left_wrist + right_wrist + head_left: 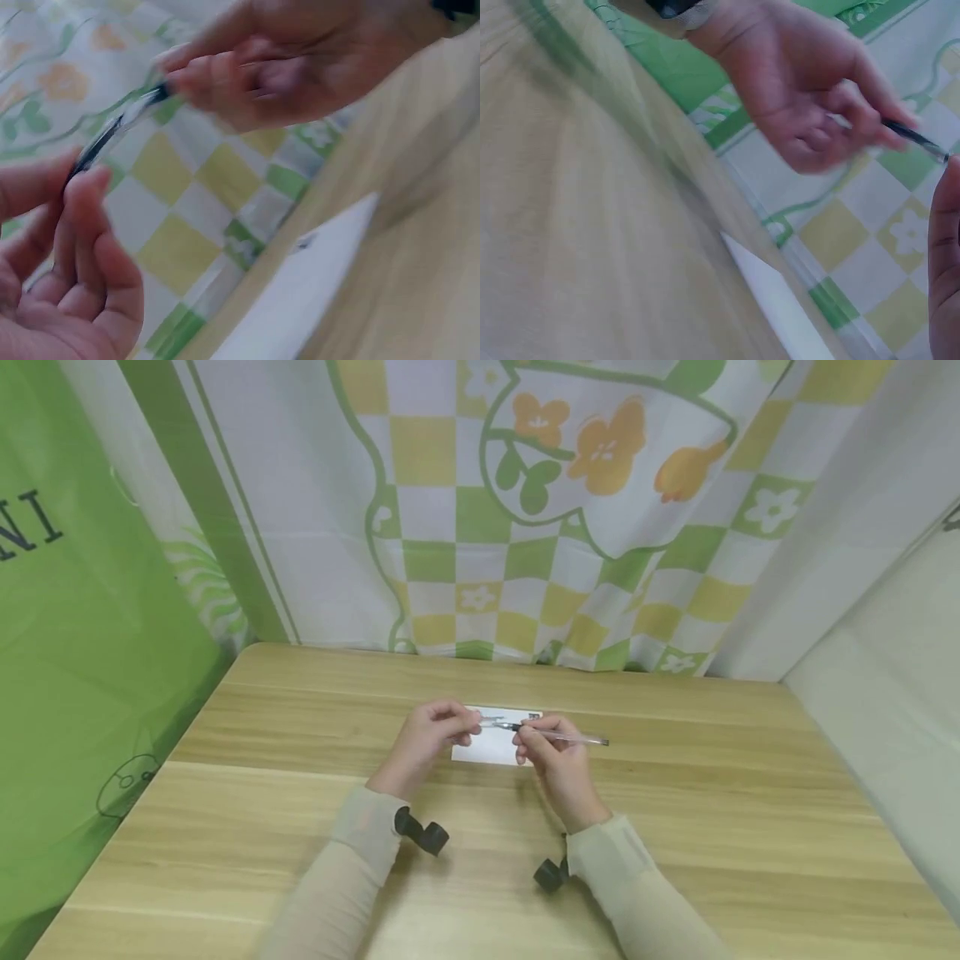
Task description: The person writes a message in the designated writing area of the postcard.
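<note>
A slim pen (573,737) with a clear barrel and a dark front part is pinched by my right hand (558,768), its tip pointing left and its rear end sticking out to the right. My left hand (431,735) pinches a thin pen cap (96,146) between thumb and forefinger. In the left wrist view the cap and the pen's dark front part (157,93) lie nearly in one line, with a clear stretch between them. The right wrist view shows the dark cap reaching from the left fingertips towards the right hand (945,240). Both hands are raised above the table.
Under the hands, a white card (487,747) with a small black printed square lies on the wooden table (675,827). A checked, flowered curtain (480,568) hangs behind the table's far edge. Green cloth (90,635) hangs at the left, pale cloth (885,710) at the right.
</note>
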A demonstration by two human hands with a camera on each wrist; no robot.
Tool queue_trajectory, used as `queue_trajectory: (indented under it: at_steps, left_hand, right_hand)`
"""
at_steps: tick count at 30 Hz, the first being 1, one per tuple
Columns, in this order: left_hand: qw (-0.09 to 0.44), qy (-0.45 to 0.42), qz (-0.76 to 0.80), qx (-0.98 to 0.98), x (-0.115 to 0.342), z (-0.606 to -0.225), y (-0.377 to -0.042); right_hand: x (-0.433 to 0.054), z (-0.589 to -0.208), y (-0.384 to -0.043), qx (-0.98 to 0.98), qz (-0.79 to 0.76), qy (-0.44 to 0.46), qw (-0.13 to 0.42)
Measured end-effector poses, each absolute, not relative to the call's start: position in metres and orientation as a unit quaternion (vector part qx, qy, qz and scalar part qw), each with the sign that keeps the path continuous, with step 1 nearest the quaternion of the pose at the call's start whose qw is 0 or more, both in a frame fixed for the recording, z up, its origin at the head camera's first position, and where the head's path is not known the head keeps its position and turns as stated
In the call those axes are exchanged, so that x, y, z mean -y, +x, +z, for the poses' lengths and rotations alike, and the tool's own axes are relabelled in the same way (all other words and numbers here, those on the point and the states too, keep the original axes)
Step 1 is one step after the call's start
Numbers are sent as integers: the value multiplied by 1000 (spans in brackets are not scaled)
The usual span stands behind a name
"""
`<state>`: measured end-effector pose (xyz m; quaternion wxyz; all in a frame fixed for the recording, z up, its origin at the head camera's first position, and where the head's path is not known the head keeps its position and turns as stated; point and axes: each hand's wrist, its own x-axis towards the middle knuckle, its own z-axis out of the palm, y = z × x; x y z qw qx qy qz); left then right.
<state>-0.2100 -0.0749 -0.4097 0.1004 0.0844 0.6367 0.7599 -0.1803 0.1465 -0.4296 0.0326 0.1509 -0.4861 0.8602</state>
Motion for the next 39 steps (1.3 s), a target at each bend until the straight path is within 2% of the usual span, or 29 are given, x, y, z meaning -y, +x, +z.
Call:
queue_trajectory:
  at_steps: [4,7,14,23,34,39]
  left_hand:
    - [49,-11,829,-557,106,-404,-215]
    - [26,-17,832,-553,121,-400,-218]
    - [60,42,798,-598,117,-397,-222]
    - [42,-10,754,-656,123,-411,-225]
    - [72,-42,660,-746,143,-418,-228]
    - [82,-46,629,-772,147,-419,-228]
  right_hand:
    - [-163,-424,-187,407,901,129,76]
    - [-171,-419,-190,386,911,117,89]
    - [-170,-416,-190,428,896,95,66]
    - [-168,-424,-190,440,894,63,59]
    - [-159,-437,-190,514,858,1,25]
    - [-157,-440,-192,519,854,-12,30]
